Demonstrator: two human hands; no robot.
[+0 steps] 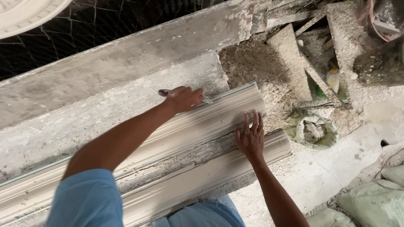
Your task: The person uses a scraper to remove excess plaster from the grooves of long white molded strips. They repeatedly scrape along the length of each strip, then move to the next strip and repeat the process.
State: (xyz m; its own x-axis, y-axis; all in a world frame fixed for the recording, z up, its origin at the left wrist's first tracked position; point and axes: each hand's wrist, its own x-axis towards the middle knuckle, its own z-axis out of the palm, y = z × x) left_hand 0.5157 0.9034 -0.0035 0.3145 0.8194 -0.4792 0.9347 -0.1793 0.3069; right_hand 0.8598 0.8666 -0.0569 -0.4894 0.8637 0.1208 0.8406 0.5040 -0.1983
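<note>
Gripping a purple-handled tool [165, 92], the left hand [184, 98] has its fingers clamped on it at the far edge of the moulding [168, 143], which lies lengthwise on the table [84, 84]. The right hand [251, 136] rests flat on the moulding near its end, fingers extended and slightly apart. A sack [312, 131] lies on the floor beyond.

single view only, from a head-worn camera looking steeply down and slightly forward over the person's own arms. it sits close: the left hand [184, 99] and right hand [251, 135] fill the centre, on a long moulding [198, 126] running diagonally across a workbench [105, 80]. floor [332, 168] at right, apparently well below. no second view to compare.
</note>
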